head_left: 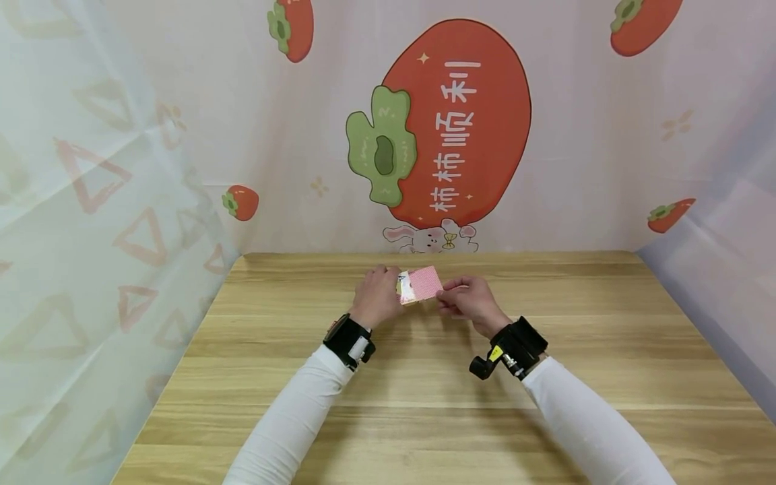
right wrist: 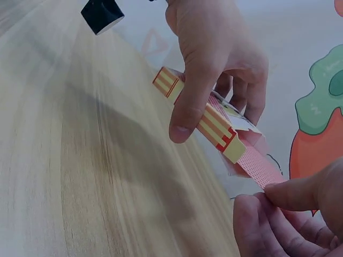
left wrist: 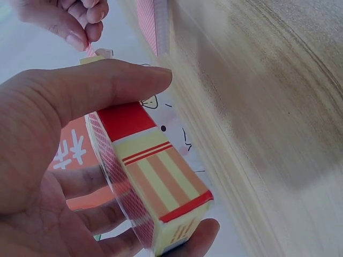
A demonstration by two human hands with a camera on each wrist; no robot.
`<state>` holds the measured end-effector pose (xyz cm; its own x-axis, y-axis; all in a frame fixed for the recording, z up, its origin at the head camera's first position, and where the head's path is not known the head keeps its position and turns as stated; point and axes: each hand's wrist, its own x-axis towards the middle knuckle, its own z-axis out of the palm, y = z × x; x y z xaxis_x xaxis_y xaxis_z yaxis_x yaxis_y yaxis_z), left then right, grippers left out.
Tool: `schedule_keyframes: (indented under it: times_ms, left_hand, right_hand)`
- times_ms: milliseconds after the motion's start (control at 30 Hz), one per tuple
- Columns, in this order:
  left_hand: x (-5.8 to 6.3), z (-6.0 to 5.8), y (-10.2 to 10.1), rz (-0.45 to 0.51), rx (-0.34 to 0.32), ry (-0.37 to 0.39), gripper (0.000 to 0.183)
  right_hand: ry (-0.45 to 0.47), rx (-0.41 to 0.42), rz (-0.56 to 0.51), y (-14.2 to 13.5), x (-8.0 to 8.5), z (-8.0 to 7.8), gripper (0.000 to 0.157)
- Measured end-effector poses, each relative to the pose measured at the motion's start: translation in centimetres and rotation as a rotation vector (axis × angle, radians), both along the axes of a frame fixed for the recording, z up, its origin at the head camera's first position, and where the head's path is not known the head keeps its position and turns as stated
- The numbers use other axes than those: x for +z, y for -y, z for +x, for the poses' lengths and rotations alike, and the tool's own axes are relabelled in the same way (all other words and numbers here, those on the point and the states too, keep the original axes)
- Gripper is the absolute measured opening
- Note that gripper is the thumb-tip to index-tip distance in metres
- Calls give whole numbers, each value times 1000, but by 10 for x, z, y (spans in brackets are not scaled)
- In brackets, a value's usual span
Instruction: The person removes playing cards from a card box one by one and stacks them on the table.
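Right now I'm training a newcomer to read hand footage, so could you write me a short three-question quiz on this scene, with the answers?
1. Which hand grips the striped box?
a) only the right
b) only the left
c) both
2. True or false: the right hand is holding nothing.
3. Fill in: the person's sleeves are ____ in colour.

Key:
1. b: the left hand grips it.
2. False: it pinches a pink patterned piece that sticks out at the box's open end.
3. White.

White sleeves [head_left: 294, 421] end behind black wristbands [head_left: 526, 340], the right one bearing a yellow label [head_left: 496, 353]
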<state>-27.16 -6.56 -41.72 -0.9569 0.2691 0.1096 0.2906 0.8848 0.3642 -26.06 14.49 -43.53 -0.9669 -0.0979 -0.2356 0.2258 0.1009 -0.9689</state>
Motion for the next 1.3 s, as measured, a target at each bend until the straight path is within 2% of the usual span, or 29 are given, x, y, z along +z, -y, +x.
schedule_keyframes:
  times_ms: [533,867,1033,1300]
  left_hand:
    - [1,4,-4,11,9,-14,66]
    - [2,2,-3,10,4,-14,69]
    - [1,1,0,8,4,-19,68]
    - [2,2,2,40,-10,-52,61]
  right_hand:
    - [36,-55,-132,2,-3,0,30]
    - [100,-62,-299,0,-4,-1,26]
    - [97,-73,-344,-4,-3,0,26]
    - [79,-120,-531,-11,-4,-1,26]
